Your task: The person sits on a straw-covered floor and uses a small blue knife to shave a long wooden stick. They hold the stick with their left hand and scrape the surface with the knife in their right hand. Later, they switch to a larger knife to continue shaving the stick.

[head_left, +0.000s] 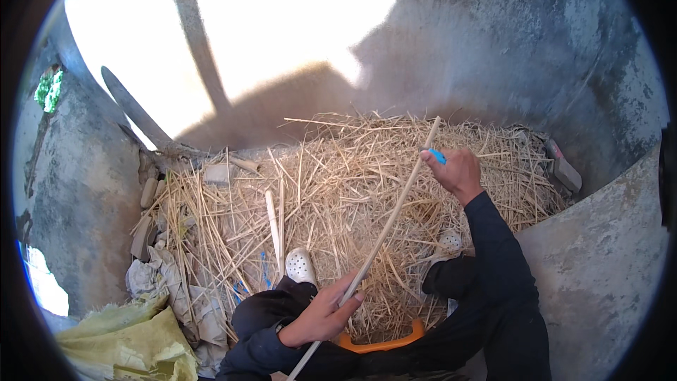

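Observation:
A long, pale wooden strip (390,222), perhaps split bamboo, runs slantwise from the lower edge up to the right. My left hand (326,316) is closed round its lower part, the thumb lying along it. Near the upper end, my right hand (458,171) is closed with its fingertips against the strip. A small bright blue thing (437,156) shows between the right thumb and fingers; most of it is hidden, so its kind is unclear. Straw-like shavings and thin strips (367,169) lie heaped on the floor beneath both hands.
Between my legs is the curved orange edge of a seat (384,345). My pale clog (300,266) rests among the shavings beside an upright flat strip (273,222). A yellowish sack (130,342) lies at lower left. Concrete walls (493,49) enclose the far side; a brick-like block (564,171) stands right.

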A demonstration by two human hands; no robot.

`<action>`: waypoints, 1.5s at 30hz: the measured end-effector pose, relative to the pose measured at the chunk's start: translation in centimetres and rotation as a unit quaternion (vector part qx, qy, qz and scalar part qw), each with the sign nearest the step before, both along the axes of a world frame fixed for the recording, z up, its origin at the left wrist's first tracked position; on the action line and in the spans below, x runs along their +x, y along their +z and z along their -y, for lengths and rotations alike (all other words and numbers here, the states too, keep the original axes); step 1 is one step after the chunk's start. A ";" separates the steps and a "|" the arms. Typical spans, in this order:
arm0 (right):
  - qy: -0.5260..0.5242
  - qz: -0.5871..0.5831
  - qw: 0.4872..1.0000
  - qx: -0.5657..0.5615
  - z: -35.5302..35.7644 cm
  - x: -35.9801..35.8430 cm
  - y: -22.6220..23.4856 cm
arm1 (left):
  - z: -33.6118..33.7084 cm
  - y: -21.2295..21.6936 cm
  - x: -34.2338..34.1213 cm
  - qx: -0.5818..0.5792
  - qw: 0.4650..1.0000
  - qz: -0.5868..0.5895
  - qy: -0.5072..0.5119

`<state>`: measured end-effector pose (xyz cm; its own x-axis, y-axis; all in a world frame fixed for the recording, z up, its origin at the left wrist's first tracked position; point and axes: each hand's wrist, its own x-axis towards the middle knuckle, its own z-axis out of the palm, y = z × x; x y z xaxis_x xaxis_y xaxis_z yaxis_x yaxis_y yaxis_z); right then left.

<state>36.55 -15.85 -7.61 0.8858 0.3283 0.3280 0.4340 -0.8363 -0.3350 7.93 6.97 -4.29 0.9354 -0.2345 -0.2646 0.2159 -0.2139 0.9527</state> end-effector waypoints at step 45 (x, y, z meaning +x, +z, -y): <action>0.198 -0.009 0.978 0.063 -4.9 -8.9 0.6 | 1.3 -0.1 1.4 -0.340 0.913 -0.197 0.107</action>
